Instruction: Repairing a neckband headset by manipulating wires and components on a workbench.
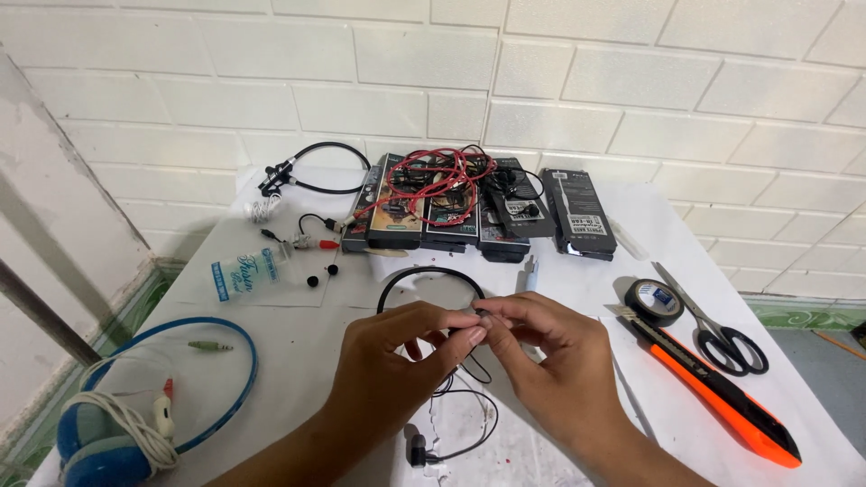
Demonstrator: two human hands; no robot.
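My left hand and my right hand meet over the middle of the white table. Both pinch a thin black earphone cable between their fingertips. The cable loops up behind the hands in a black arc and trails down in front of them to a small black earpiece lying on the table. The exact spot pinched is hidden by my fingers.
An orange utility knife, black scissors and a roll of black tape lie at right. Dark boxes with tangled red and black cables line the back. Blue headphones sit front left, a clear packet behind them.
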